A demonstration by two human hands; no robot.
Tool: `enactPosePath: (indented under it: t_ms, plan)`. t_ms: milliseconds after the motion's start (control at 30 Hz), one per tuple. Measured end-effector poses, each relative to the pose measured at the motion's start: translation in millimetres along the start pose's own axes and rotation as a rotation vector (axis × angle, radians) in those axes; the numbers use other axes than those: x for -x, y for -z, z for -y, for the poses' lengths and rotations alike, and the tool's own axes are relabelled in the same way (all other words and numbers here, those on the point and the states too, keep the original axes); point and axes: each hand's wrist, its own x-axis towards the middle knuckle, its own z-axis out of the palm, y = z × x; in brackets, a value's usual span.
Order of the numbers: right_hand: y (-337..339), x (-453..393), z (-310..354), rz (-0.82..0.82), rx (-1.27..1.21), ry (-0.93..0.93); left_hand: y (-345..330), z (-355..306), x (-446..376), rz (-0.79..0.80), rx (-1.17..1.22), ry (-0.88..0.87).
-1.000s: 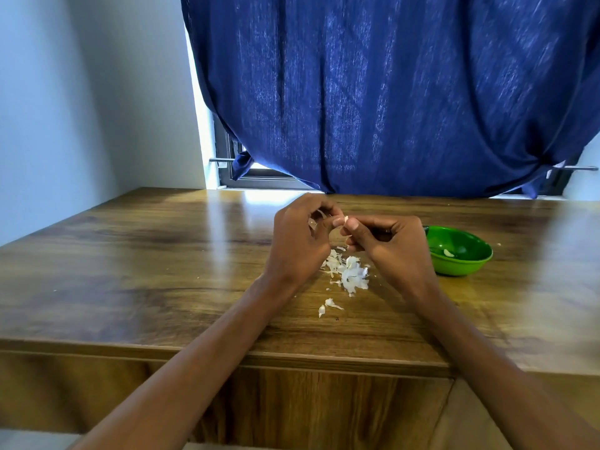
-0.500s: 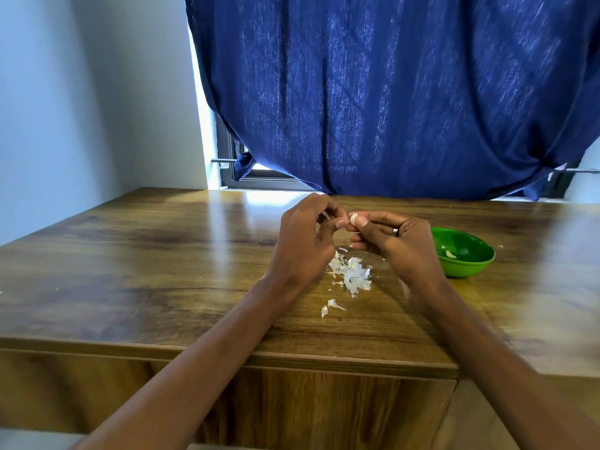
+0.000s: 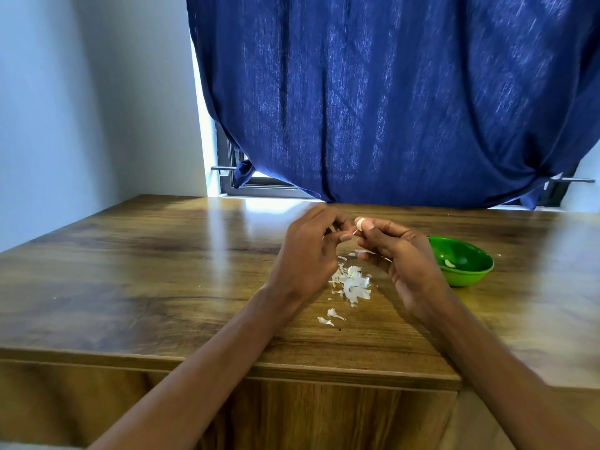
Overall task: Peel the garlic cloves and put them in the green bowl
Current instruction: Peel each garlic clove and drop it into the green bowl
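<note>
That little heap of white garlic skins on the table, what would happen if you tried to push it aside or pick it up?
The garlic skins look thin, curled and papery, so they are probably very light and floppy. Lying as loose flakes with strays nearby on the wooden table, they would likely scatter rather than slide together. Pinched, a flake would probably crumple or tear.

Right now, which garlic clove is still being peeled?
The garlic clove pinched at the right hand fingertips, above the table; the other clove lies loose inside the green bowl.
</note>
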Motion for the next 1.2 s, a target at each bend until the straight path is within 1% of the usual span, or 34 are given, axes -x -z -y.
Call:
enactPosePath:
  t_ms: [133, 267, 367, 433, 533, 600, 700, 800, 933, 1067, 1133, 1200]
  plan:
    - [-0.3, 1.1, -0.4, -0.01, 0.003, -0.003, -0.8, 0.7, 1.6, 0.021, -0.039, -0.042]
    - [1.2, 0.3, 2.6, -0.039, -0.168, -0.041, -0.7, 4.3, 2.9, 0.066, -0.088, -0.079]
    - [2.3, -0.2, 3.0, -0.009, -0.204, -0.073, 1.0, 6.0, 3.0, 0.044, -0.137, -0.011]
    - [2.2, 1.0, 3.2, 0.018, -0.208, -0.092, 2.1, 8.2, 4.1, 0.102, -0.212, 0.068]
    - [0.8, 2.5, 4.3, 0.043, -0.184, -0.092, 1.7, 8.9, 4.7, 0.159, -0.272, 0.113]
    - [-0.1, 3.0, 4.8, 0.048, -0.176, -0.088, 2.3, 5.6, 4.4, 0.146, -0.217, 0.131]
    - [-0.9, 3.3, 5.6, 0.052, -0.175, -0.093, 2.6, 2.0, 4.2, 0.169, -0.135, 0.127]
    - [-0.8, 2.8, 5.7, 0.066, -0.17, -0.103, 3.5, 3.3, 3.4, 0.181, -0.145, 0.106]
    - [1.5, 1.5, 3.7, 0.065, -0.173, -0.122, 1.8, 8.3, 3.9, 0.115, -0.145, 0.089]
    - [2.5, -1.0, 0.5, 0.082, -0.13, -0.141, 2.0, 6.4, 0.3, -0.08, 0.029, 0.09]
    - [2.9, -2.7, -1.4, 0.078, -0.111, -0.148, 1.5, 2.9, -0.2, -0.091, 0.12, 0.095]
    - [2.8, -3.0, -2.4, 0.078, -0.083, -0.148, -0.1, 0.9, 0.3, -0.054, 0.163, 0.108]
